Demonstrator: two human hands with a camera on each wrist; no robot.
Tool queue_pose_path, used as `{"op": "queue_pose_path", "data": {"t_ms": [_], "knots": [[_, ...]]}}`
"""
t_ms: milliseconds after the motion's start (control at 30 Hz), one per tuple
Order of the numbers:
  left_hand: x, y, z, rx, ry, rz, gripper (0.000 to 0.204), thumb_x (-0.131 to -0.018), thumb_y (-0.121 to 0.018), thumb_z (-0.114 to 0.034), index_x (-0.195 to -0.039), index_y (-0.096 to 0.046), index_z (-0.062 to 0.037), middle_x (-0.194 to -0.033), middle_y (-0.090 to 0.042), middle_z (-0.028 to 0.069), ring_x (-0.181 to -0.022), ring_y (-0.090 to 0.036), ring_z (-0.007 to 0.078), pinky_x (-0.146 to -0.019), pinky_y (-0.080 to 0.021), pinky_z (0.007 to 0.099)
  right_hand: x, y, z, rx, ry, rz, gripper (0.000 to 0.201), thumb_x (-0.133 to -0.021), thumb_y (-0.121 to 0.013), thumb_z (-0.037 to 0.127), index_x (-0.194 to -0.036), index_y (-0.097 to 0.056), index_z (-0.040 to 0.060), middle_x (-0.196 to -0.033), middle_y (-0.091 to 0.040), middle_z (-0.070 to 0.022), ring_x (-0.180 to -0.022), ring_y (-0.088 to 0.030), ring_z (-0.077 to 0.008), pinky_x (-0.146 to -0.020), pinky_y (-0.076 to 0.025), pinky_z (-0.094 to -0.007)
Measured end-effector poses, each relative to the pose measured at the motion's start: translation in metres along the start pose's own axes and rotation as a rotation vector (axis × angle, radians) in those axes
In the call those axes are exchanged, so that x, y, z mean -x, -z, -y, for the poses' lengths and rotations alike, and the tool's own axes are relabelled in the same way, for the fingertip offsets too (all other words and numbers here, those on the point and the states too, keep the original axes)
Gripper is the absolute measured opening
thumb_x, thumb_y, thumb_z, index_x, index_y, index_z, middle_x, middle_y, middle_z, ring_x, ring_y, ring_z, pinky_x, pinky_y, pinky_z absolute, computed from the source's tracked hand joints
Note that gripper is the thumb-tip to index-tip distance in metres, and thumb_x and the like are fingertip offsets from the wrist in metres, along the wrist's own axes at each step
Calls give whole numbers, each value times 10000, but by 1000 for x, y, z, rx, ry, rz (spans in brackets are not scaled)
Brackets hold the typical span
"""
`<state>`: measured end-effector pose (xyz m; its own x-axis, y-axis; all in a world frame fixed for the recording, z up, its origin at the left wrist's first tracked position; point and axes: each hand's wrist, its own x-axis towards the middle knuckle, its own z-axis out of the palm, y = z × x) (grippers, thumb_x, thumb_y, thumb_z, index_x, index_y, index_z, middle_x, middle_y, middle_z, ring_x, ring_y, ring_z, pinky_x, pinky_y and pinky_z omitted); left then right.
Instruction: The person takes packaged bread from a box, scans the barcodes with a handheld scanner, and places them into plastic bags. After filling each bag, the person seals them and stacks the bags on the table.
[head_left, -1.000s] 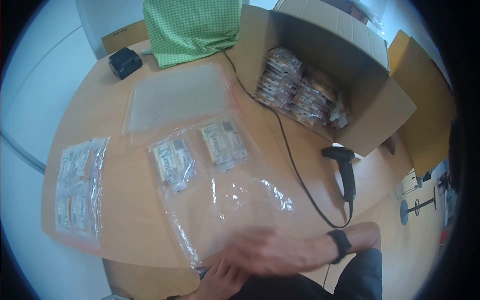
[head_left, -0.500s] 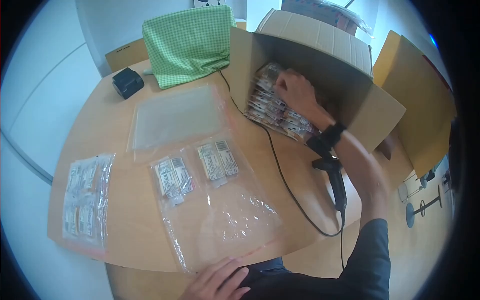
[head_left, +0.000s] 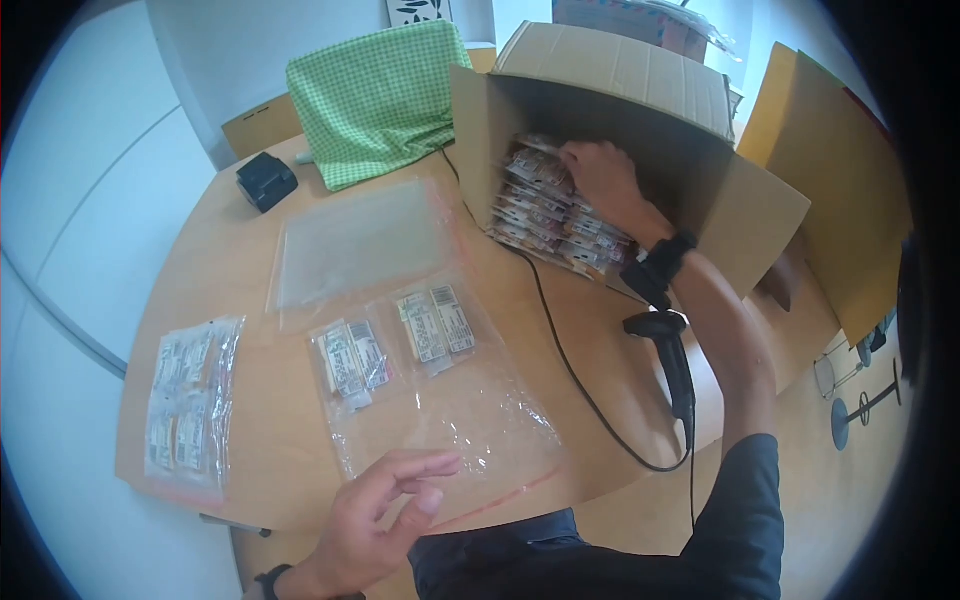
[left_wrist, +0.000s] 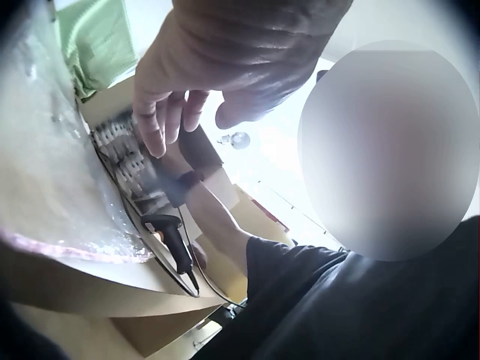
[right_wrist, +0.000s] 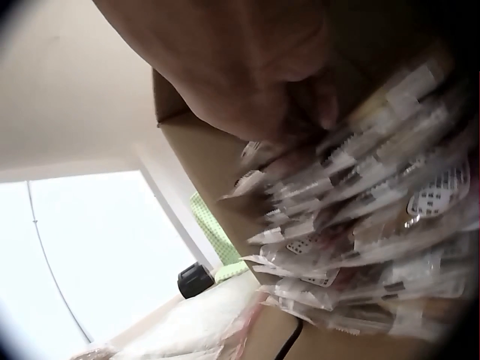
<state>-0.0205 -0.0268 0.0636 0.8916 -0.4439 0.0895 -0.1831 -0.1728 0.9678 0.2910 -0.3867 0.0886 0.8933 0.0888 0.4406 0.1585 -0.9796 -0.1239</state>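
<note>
My right hand (head_left: 605, 180) reaches into the cardboard box (head_left: 620, 55), over stacked clear-wrapped packets (head_left: 530, 205). In the right wrist view its curled fingers grip a packet (right_wrist: 255, 154) at the top of the stack, partly hidden under the hand. My left hand (head_left: 375, 515) is raised over the near edge of a large clear plastic bag (head_left: 470, 420), fingers loosely bent and holding nothing. Two pairs of labelled packets lie side by side at the bag's far end, a left pair (head_left: 355, 358) and a right pair (head_left: 437, 325).
A filled bag (head_left: 190, 405) lies at the table's left. Behind are flat clear bags (head_left: 360, 245), a black device (head_left: 267, 182) and a green checked cloth (head_left: 375, 105). A barcode scanner (head_left: 672, 365) stands below my right forearm, its cable (head_left: 575, 370) curving across the table.
My right hand has gone from the table's near edge into the box and now grips a packet there. My left hand has lifted off the bag's near edge.
</note>
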Motion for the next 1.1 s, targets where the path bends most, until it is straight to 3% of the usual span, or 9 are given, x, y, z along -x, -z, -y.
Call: {"op": "queue_pose_path", "data": {"t_ms": [167, 233, 333, 600, 667, 800, 900, 1000, 1100], "knots": [[-43, 10, 9, 642, 197, 50, 575, -1103, -494, -384, -1470, -438, 55, -1462, -542, 255, -1341, -580, 338, -1055, -524, 444, 91, 48, 54, -258, 522, -614, 161, -881, -644, -33, -1028, -699, -1, -1156, -720, -227, -1015, -709, -441, -838, -601, -473], [-73, 9, -1, 1198, 342, 140, 555, -1112, -500, -335, -1483, -426, 71, -1390, -596, 212, -1325, -585, 275, -1117, -477, 390, 153, 63, 81, -268, 741, -539, 333, -776, -680, -56, -1108, -703, -65, -1140, -720, -222, -1086, -719, -378, -893, -611, -447], [-100, 3, 0, 860, 358, 104, 491, -1109, -519, -266, -1471, -441, 56, -1389, -603, 162, -1281, -599, 209, -1095, -484, 363, 230, 79, 100, -280, 949, -204, 305, -805, -753, 88, -1069, -719, -60, -1199, -706, -238, -1100, -716, -402, -813, -626, -394], [-112, 8, 10, 622, 175, 12, 432, -1085, -561, -148, -1465, -464, 34, -1363, -617, 112, -1214, -599, 149, -1052, -497, 332, 272, 75, 3, 62, 10, -279, 514, -855, -774, 117, -1296, -574, -54, -1068, -709, -192, -861, -719, -331, -729, -589, -358], [-116, 8, 17, 577, 184, 18, 434, -1084, -563, -149, -1463, -463, 36, -1365, -615, 113, -1210, -602, 150, -1047, -499, 331, 262, 63, -13, -559, -454, 201, 520, -892, -707, 75, -1354, -508, -59, -1050, -688, -156, -801, -692, -237, -701, -572, -327], [-120, 7, 17, 450, 188, 52, 451, -1082, -563, -153, -1472, -448, 42, -1366, -609, 119, -1217, -597, 151, -1051, -495, 331, 252, 39, -17, -985, -361, 216, 631, -870, -612, 49, -1469, -435, -43, -1030, -632, -77, -804, -654, -119, -676, -545, -282], [-118, 10, 15, 387, 208, 54, 469, -1080, -566, -163, -1477, -435, 50, -1352, -610, 125, -1215, -599, 154, -1054, -497, 332, 250, 70, 25, -767, 88, 118, 764, -825, -678, 16, -1535, -396, 26, -1242, -680, -156, -1017, -728, -251, -885, -582, -345], [-116, 9, 14, 322, 213, 113, 474, -1080, -572, -182, -1469, -441, 56, -1340, -613, 124, -1198, -603, 145, -1042, -497, 324, 245, 87, 53, -682, 293, 181, 936, -757, -826, 50, -1566, -354, 68, -1432, -579, -269, -1203, -652, -439, -991, -570, -436], [-112, 8, 14, 231, 174, 116, 463, -1081, -577, -206, -1444, -463, 59, -1285, -625, 110, -1144, -596, 119, -996, -498, 307, 238, 86, 64, -716, 261, 282, 957, -748, -816, 38, -1571, -330, 66, -1416, -586, -268, -1187, -651, -453, -979, -576, -452]]}}
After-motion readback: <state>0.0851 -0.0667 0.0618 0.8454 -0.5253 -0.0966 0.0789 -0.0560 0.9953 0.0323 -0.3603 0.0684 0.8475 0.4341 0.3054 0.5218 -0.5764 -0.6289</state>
